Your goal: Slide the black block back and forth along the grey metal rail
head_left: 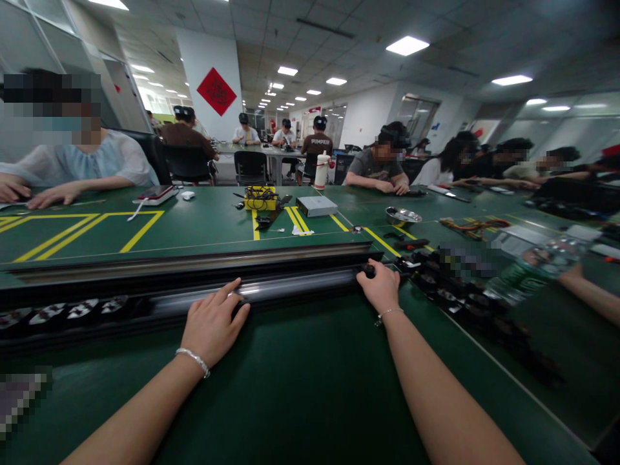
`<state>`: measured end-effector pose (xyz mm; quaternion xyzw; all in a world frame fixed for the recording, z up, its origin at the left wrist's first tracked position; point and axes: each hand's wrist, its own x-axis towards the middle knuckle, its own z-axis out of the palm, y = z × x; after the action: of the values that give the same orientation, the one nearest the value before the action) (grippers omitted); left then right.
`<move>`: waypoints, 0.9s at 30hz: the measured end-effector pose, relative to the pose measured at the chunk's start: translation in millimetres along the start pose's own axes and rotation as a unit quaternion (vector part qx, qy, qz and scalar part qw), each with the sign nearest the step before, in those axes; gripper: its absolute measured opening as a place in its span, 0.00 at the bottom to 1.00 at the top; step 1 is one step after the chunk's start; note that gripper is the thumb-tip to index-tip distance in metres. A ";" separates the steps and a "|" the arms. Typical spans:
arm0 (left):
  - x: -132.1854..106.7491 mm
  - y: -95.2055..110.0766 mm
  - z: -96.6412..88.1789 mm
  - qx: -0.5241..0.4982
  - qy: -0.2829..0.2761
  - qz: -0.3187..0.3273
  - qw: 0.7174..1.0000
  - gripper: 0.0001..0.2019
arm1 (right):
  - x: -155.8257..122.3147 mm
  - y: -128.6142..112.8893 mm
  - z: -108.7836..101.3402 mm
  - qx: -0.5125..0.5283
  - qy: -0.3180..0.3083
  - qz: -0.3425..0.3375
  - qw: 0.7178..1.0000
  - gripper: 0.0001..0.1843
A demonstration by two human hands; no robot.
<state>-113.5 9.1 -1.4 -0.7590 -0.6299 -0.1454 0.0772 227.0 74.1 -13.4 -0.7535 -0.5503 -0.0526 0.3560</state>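
The green table (310,394) is filling the foreground, and the long rail (300,284) is lying across it, running from the left edge of view to the right hand (381,290). Both hands are reaching it from the near side: the left hand (210,329) is touching it around its middle, and the right is meeting its right end, so a bare stretch is showing between them. The rail is looking black and glossy, with a pale streak of light gleaming along its rounded top; a greyish strip (194,263) is running along behind it. The left hand is lying palm down, fingers spread and loosely bent, not clasping around anything. The right hand is pinching a small black knob (369,271) between thumb and forefinger. Silvery discs (80,311) with dark marks are sitting in a row in the rail's left part, beyond the left hand.
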 end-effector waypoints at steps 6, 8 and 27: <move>-0.1 0.2 0.1 -0.013 -0.001 -0.007 1.000 0.17 | 1.2 2.2 1.8 -0.006 0.010 -0.011 1.000 0.23; -0.1 -0.2 1.0 -0.010 -0.001 -0.008 1.000 0.17 | 1.8 2.5 1.6 -0.010 0.010 -0.014 1.000 0.23; -0.1 -0.5 1.2 0.001 0.005 0.003 1.000 0.17 | 5.1 5.4 2.5 0.005 0.000 -0.014 1.000 0.22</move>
<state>-113.8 9.5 -2.6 -0.7598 -0.6278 -0.1481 0.0817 232.9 78.8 -15.5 -0.7441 -0.5609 -0.0544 0.3589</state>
